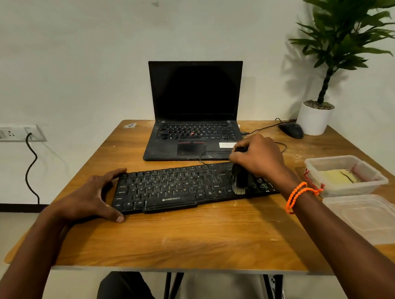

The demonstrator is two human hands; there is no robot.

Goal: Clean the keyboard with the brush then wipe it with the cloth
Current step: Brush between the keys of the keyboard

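A dusty black keyboard (171, 188) lies across the middle of the wooden table (197, 237). My left hand (95, 197) holds its left end, thumb at the front edge and fingers at the back edge. My right hand (259, 157) grips a black brush (240, 179) over the keyboard's right end, with the pale bristle tips down on the keys. A yellow cloth (339, 176) lies folded inside a clear plastic container (378, 180) to the right of the keyboard.
An open black laptop (197, 117) stands behind the keyboard. A black mouse (291, 130) and a white potted plant (315, 119) sit at the back right. The container's clear lid (369, 219) lies at the front right. A wall socket (10, 134) with a black cable is at the left.
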